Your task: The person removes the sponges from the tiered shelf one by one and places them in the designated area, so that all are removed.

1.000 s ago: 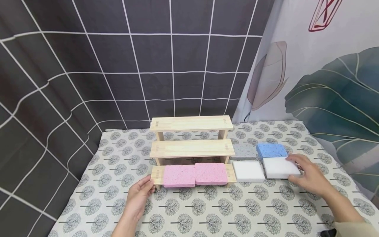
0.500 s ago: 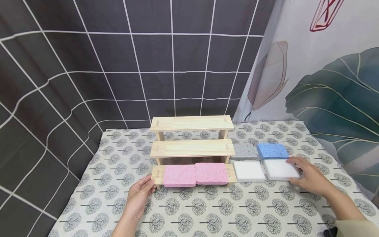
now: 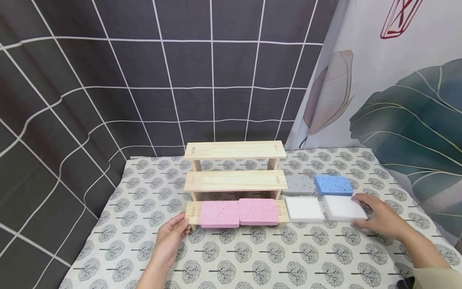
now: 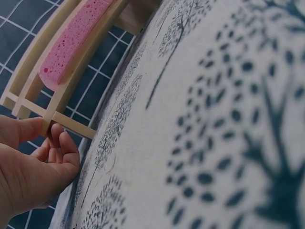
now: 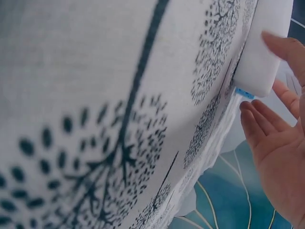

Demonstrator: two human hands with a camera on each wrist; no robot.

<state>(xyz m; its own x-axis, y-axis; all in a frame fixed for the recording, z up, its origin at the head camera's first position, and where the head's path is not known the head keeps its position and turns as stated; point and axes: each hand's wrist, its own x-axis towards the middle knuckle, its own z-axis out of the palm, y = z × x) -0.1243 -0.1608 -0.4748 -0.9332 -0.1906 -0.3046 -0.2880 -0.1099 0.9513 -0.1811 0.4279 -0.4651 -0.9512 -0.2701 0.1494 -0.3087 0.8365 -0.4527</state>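
My left hand (image 3: 169, 237) holds the left end of the low front step (image 3: 193, 212) of a pale wooden three-tier stand. Thumb and index finger pinch its corner in the left wrist view, beside a pink sponge (image 4: 71, 47). Two pink sponges (image 3: 219, 214) lie side by side on that step. At right, a white sponge (image 3: 344, 208) lies flat on the tablecloth. My right hand (image 3: 383, 216) spans its right end, with index fingertip right at the far edge and thumb just off the near edge. Its other fingers stretch out loosely in the right wrist view (image 5: 271, 143).
A second white sponge (image 3: 304, 209) lies beside the stand. Behind are a grey sponge (image 3: 298, 184) and a blue sponge (image 3: 333, 185). The middle tier (image 3: 234, 180) and top tier (image 3: 234, 150) rise at the back. A dark grid curtain (image 3: 231, 64) hangs behind the table.
The right white sponge has shifted slightly toward me and settled flat, away from the blue sponge. My right thumb has moved just off its near edge. The left hand has stayed in place.
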